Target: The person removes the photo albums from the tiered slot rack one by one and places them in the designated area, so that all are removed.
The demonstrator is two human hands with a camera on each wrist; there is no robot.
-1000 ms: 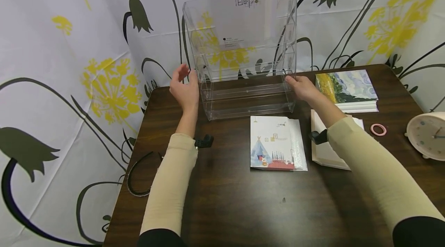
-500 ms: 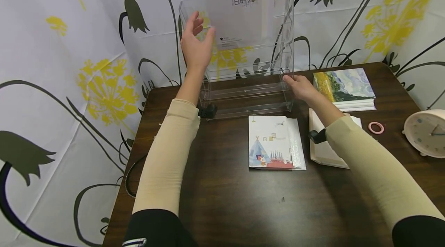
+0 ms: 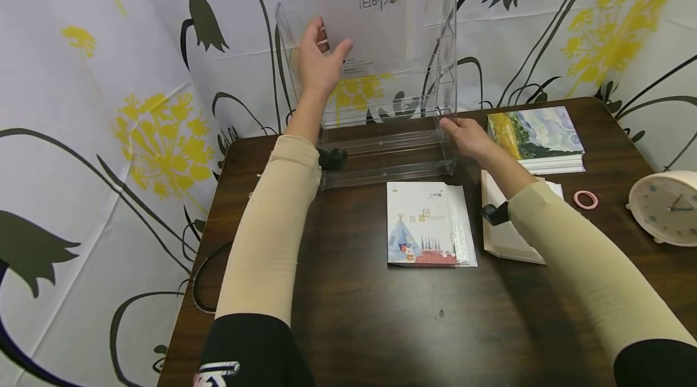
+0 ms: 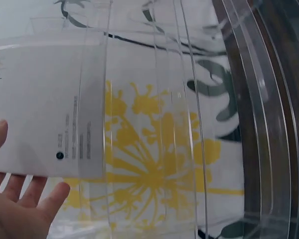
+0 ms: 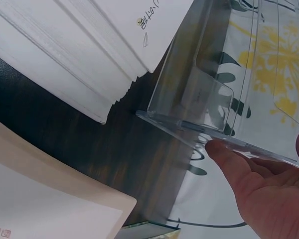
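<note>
A clear tiered rack (image 3: 381, 180) stands at the back of the table, with a white boxed book (image 3: 362, 21) upright in its top tier. My left hand (image 3: 322, 66) is at the book's left edge, thumb in front and fingers behind that edge; in the left wrist view the fingers of the hand (image 4: 20, 209) are spread beside the white book (image 4: 45, 109), and contact is unclear. My right hand (image 3: 469, 138) holds the rack's right side low down; in the right wrist view the hand (image 5: 269, 189) has its fingers at the edge of the clear rack (image 5: 189, 99).
A stack of white booklets (image 3: 419, 224) lies before the rack. Right of it are a cream stack (image 3: 509, 242) and painted-cover books (image 3: 536, 136). A pink ring (image 3: 585, 199) and a round clock (image 3: 667, 208) lie farther right. A black cord (image 3: 198, 290) is at the left edge.
My left hand has risen from beside the rack's lower left side to the white book's left edge. My right hand has stayed at the rack's right side.
</note>
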